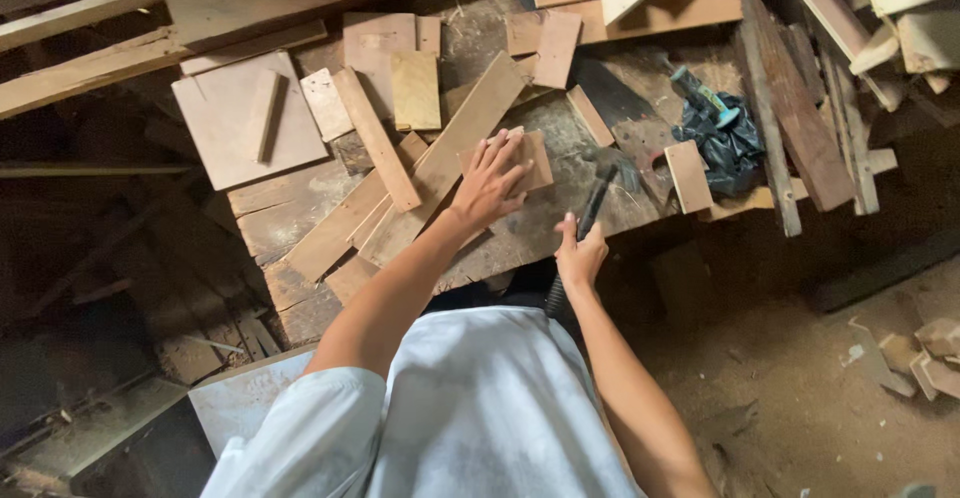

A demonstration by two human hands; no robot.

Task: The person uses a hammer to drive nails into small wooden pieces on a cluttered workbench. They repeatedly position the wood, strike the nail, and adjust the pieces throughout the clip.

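Observation:
My left hand (490,180) lies flat, fingers spread, on a small rectangular wood piece (537,163) on the workbench (560,228). A long plank (440,163) runs diagonally under and beside that piece. My right hand (580,253) grips the black handle of a hammer (597,198) near the bench's front edge. The hammer's head (612,170) rests just right of the small wood piece. Both arms reach forward from my white shirt.
Many wood offcuts and strips cover the bench, among them a square board (245,118) at left and a small block (688,175) at right. A dark crumpled bag with a teal-handled tool (725,128) lies at right. Planks lean at upper right; dirt floor below.

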